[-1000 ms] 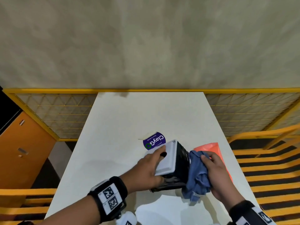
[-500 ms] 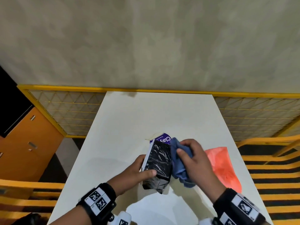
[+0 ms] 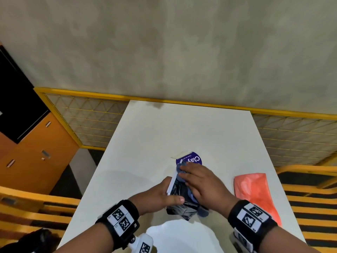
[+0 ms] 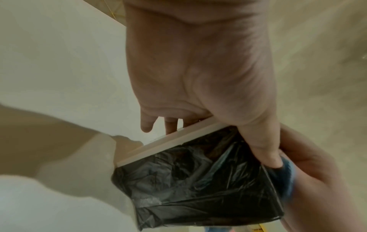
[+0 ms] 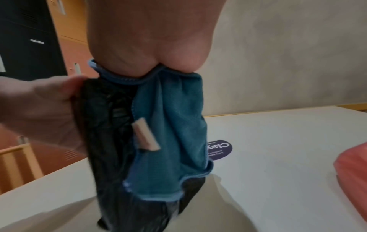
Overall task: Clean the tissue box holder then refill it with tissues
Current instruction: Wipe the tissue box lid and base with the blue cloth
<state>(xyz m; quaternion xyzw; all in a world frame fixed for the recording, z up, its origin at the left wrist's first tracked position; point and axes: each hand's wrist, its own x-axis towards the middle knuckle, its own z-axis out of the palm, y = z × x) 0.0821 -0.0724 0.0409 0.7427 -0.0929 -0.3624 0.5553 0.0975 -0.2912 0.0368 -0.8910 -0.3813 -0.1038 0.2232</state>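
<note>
The tissue box holder (image 3: 179, 209) is black with a white face and is lifted off the white table (image 3: 182, 128), tilted on edge. My left hand (image 3: 158, 196) grips it, thumb on the black side and fingers behind the white face (image 4: 174, 141). My right hand (image 3: 202, 183) lies over the holder's black side and holds a bunched blue cloth (image 3: 180, 168) against it. In the right wrist view the cloth (image 5: 174, 141) hangs from under my palm along the holder (image 5: 107, 133). An orange-red tissue pack (image 3: 255, 194) lies on the table to the right.
A round purple sticker (image 3: 195, 158) sits on the table just beyond the holder. Yellow mesh railing (image 3: 87, 121) borders the table's far end and sides. An orange and black cabinet (image 3: 27, 134) stands at the left. A plain wall rises behind.
The left hand turned the holder so its black side faces up and to the right. The right hand slid the cloth from the holder's right side across it toward the far end.
</note>
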